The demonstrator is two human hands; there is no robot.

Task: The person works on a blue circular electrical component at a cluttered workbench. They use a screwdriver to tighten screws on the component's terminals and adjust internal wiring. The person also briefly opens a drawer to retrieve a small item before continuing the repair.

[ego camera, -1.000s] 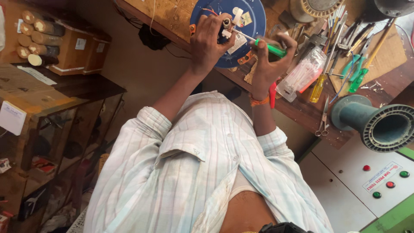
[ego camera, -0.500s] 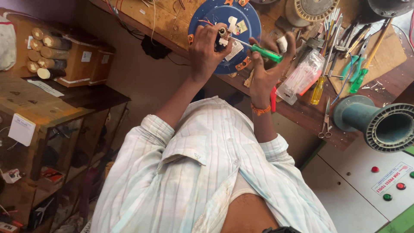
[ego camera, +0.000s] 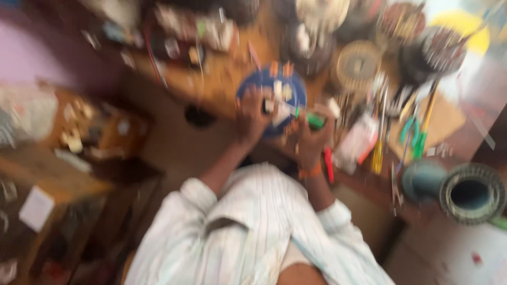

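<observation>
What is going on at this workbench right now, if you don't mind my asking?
The picture is blurred by motion. A person in a striped shirt has both hands raised over a round blue plate on a cluttered wooden bench. The left hand grips a small part at the plate; the right hand holds a green-handled tool against it. Hand tools and a grey motor housing lie alongside.

Single head-worn view, looking steeply down over the wearer's striped white shirt [ego camera: 248,232] onto a cluttered wooden workbench [ego camera: 222,84]. Close range: both forearms run up the middle, hands meeting at a round blue plastic dish [ego camera: 253,87] just above centre. Frame is heavily motion-blurred; no second view, so no overlap.
</observation>
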